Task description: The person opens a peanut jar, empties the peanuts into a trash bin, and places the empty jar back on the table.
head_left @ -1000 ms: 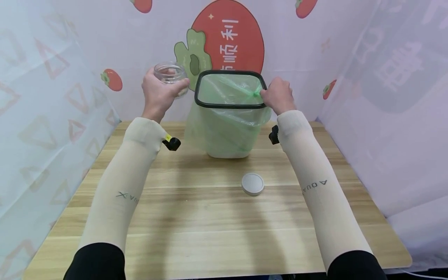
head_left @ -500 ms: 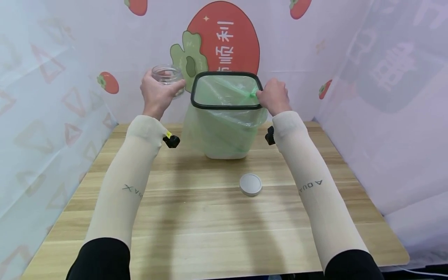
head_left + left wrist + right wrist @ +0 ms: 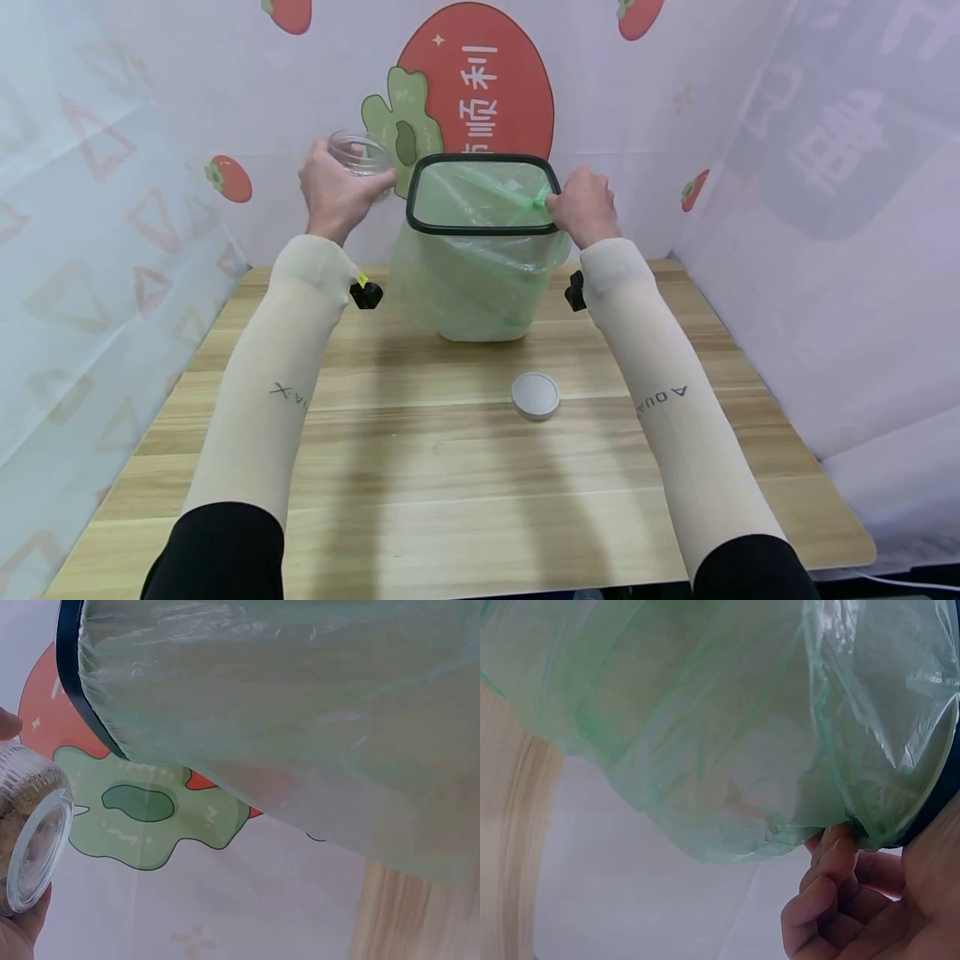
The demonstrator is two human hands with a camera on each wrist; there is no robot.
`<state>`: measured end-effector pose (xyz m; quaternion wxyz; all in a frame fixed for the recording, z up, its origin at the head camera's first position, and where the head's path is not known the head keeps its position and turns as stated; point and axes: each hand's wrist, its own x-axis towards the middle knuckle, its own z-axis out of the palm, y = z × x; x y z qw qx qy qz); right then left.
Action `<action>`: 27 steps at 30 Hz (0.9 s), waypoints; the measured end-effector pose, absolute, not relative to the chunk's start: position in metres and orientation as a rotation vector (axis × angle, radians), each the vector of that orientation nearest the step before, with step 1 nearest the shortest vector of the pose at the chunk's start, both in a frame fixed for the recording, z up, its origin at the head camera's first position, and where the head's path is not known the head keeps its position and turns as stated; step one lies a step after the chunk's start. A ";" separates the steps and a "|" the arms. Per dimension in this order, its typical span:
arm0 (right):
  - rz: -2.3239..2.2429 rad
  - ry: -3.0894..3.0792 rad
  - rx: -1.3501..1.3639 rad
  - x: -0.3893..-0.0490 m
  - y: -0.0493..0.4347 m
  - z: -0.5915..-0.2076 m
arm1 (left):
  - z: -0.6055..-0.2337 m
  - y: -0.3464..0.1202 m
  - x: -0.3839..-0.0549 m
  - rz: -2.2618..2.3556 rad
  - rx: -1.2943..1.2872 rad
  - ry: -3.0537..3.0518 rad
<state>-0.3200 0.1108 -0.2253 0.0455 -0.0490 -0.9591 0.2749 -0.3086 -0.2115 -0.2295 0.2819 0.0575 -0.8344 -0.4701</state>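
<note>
The left hand (image 3: pixel 337 190) grips a lidless glass jar (image 3: pixel 35 832) around its side, holding it above the table (image 3: pixel 420 508), just left of the waste bin (image 3: pixel 483 334) and apart from its black rim (image 3: pixel 483 231). Brownish contents show through the glass; what they are is unclear. The right hand (image 3: pixel 588 207) pinches the green plastic liner (image 3: pixel 472 271) at the bin's right side, where it bunches up. A round white lid (image 3: pixel 536 395) lies on the wooden tabletop, nearer the person than the bin.
</note>
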 end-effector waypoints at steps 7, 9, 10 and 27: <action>0.837 -2.933 -0.149 -0.320 0.109 -0.225 | -0.224 -0.208 -0.306 -1.016 0.045 -2.269; 0.829 -2.935 -0.150 -0.319 0.109 -0.225 | -0.222 -0.207 -0.306 -0.982 0.015 -2.283; 0.821 -2.936 -0.151 -0.319 0.109 -0.225 | -0.220 -0.206 -0.306 -0.956 -0.007 -2.294; 0.820 -2.941 -0.140 -0.319 0.111 -0.224 | -0.202 -0.199 -0.304 -0.328 -0.344 -2.470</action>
